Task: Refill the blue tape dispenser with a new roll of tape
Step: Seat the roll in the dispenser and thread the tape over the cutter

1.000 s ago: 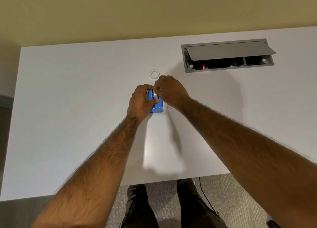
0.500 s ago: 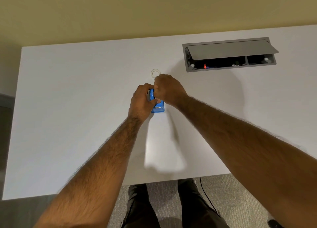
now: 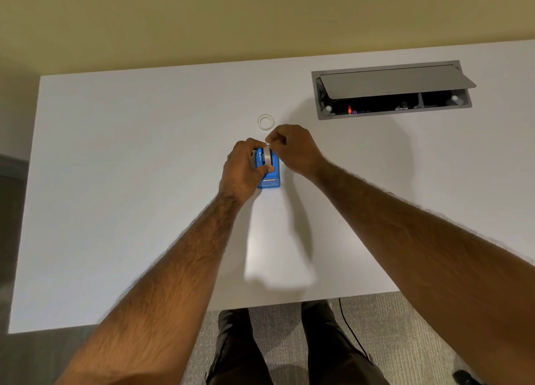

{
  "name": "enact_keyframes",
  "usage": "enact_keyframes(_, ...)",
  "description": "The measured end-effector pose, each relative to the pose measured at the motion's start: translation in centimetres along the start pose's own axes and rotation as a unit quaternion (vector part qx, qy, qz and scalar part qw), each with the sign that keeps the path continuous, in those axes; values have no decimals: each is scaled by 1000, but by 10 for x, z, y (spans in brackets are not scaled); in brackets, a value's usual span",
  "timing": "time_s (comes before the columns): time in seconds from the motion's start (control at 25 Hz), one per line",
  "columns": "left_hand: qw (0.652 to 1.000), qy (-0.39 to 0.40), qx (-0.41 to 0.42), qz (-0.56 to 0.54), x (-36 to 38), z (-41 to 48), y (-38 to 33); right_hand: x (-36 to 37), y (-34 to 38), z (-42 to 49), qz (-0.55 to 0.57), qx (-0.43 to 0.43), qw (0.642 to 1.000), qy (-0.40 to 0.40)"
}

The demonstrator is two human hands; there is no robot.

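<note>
The blue tape dispenser (image 3: pixel 272 179) lies on the white table (image 3: pixel 115 182) at its middle. A whitish roll of tape (image 3: pixel 267 156) sits in the dispenser's far half, seen edge-on. My left hand (image 3: pixel 243 170) wraps the dispenser and roll from the left, thumb across the near side of the roll. My right hand (image 3: pixel 292 148) is just right of the roll, thumb and forefinger pinched on the loose end of the tape at the roll's far top. The dispenser's metal cutter (image 3: pixel 269 179) shows at its near end.
A small empty clear tape core (image 3: pixel 265 121) lies flat on the table just beyond my hands. A grey cable box (image 3: pixel 390 90) with its lid raised is set into the table at the far right. My legs and a black cable are below the near edge.
My right hand has lifted off the top of the dispenser and shifted slightly away, uncovering the roll. It now pinches the tape end. My left hand stays on the dispenser.
</note>
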State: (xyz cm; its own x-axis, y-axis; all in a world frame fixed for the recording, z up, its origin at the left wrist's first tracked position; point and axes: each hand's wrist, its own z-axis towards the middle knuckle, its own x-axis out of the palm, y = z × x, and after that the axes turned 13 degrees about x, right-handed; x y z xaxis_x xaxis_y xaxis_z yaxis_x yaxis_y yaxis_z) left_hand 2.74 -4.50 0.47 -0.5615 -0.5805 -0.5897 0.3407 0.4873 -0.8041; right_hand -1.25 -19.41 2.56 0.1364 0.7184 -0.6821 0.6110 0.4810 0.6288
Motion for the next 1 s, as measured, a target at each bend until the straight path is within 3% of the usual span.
enact_keyframes(0.16,1000,2,3,-4,0,-1,0,-2,2,-3,-95,-54,994,15)
enact_keyframes(0.32,1000,5,4,-2,0,0,0,2,6,-5,-125,-64,990,-23)
enact_keyframes(0.6,999,24,33,-36,-11,-3,6,2,5,-9,-132,-82,987,-39)
enact_keyframes(0.76,997,35,64,-3,-18,-4,6,6,3,-12,-152,-95,983,-38)
enact_keyframes(1.0,999,29,36,-24,-14,0,3,18,-7,-27,-169,-103,979,-56)
